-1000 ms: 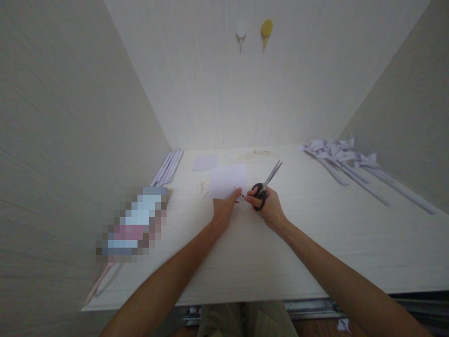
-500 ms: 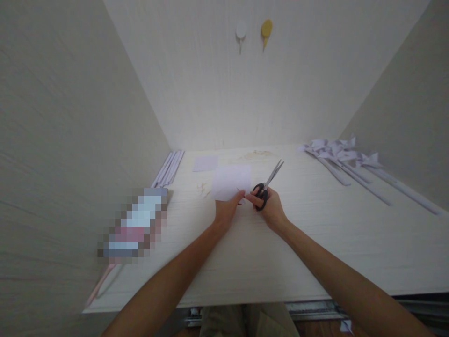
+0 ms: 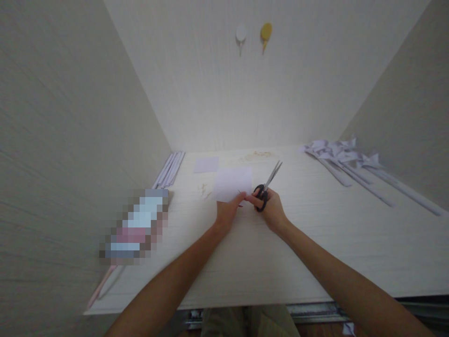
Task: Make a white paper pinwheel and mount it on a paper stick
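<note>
My left hand (image 3: 228, 209) pinches the lower right corner of a white square sheet of paper (image 3: 232, 181). A thin dark line shows beside the thumb; I cannot make out what it is. Black-handled scissors (image 3: 272, 174) are in my right hand (image 3: 272, 208), blades pointing up and away to the right. The index finger and thumb of this hand meet the paper's corner, close to my left thumb. Another small square of paper (image 3: 206, 164) lies flat behind the held sheet.
Rolled paper sticks (image 3: 170, 169) lie at the back left, near a blurred-out device (image 3: 138, 224) on a pink stand. White paper pinwheels (image 3: 335, 152) on sticks are heaped at the back right. A white hook (image 3: 241, 32) and a yellow hook (image 3: 266, 32) are on the back wall.
Both hands stay at the paper's corner with almost the same grip. The whole view has shifted very slightly.
</note>
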The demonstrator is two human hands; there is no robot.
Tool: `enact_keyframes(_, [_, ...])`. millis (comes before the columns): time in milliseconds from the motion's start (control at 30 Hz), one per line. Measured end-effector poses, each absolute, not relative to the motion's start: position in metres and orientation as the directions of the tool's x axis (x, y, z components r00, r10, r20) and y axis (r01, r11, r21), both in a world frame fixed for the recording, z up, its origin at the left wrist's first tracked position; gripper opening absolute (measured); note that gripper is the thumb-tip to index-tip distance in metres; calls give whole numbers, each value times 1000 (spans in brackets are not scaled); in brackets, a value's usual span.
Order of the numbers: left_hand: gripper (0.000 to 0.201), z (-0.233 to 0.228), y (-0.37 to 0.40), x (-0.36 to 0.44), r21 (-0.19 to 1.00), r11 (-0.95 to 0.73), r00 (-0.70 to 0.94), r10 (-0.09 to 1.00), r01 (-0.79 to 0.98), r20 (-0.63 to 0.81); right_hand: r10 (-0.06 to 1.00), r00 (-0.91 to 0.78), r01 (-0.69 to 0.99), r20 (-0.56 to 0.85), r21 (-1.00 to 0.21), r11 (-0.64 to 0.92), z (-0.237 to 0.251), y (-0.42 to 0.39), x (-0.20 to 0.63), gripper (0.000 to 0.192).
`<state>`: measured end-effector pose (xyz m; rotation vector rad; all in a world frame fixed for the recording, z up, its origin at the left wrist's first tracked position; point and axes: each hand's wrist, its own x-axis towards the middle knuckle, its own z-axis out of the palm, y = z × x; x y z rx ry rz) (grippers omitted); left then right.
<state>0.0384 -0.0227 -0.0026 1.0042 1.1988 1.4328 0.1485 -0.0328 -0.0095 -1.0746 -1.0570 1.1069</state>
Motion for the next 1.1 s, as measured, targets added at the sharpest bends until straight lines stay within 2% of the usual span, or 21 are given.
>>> enact_keyframes(333, [19,-1,-23,39,978,-48,-166,986,-205,13,982,154,-90,110,-988,125,-8,-32,149,31])
enact_keyframes(600, [20,-1,-23,39,985,-56,-161,987,-165,29,981,179,-103,79,-990,98,-6,-34,148,34])
enact_keyframes(733, [19,-6,-20,38,986,-96,-187,980,-137,69,988,140,-87,59,-994,72,-4,-36,148,33])
enact_keyframes(867, [18,-11,-11,32,983,-106,-259,964,-148,65,1000,23,-79,14,-997,16,0,-37,151,31])
enact_keyframes(933, [18,-12,-5,27,976,-99,-280,959,-194,42,999,-51,-7,-11,-1000,-12,3,-38,156,39])
enact_keyframes(1100, [19,-10,6,19,927,-127,-297,955,-354,17,969,-237,366,-66,-930,26,11,-42,165,47])
